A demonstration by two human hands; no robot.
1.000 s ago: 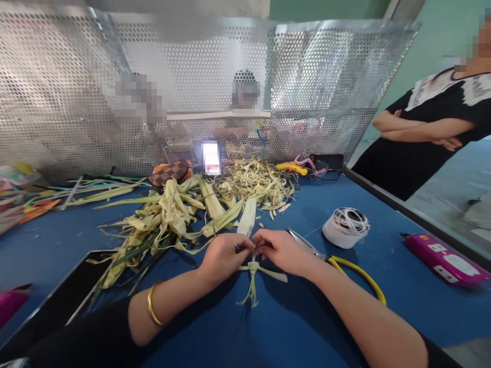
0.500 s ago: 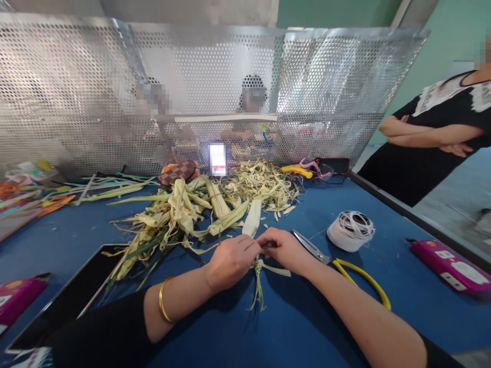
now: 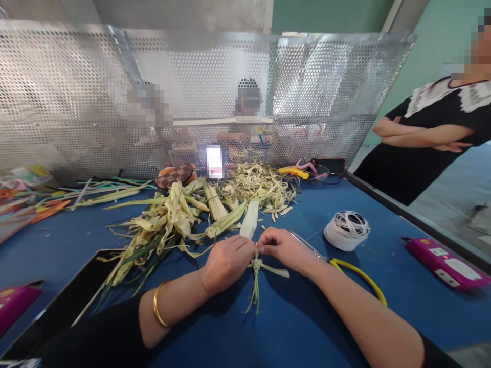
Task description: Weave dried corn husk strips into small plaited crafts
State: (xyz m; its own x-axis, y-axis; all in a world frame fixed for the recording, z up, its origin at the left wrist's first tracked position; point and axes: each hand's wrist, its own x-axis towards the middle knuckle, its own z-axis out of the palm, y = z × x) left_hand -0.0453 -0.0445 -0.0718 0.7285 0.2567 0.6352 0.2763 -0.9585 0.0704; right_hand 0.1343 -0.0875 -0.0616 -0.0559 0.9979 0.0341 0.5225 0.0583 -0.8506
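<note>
Low over the blue table, a small knotted corn husk figure hangs between my two hands, its frayed strands pointing toward me and one strip sticking out to the right. My left hand is closed on its top end, knuckles up, fingertips mostly hidden. Pinching the same end from the other side, my right hand almost touches the left. A broad pale husk strip lies just beyond the fingertips. Partly behind my right hand and wrist are scissors with yellow handles.
Husks are heaped at left of centre, with shredded husk behind. A white thread spool and a magenta pouch sit right. A dark tablet lies left. Perforated metal panels close the back; a person stands right.
My left hand has turned over the husk figure, so its knuckles now cover more of the fingertips. The right hand keeps its pinch. The whole view shifted slightly.
</note>
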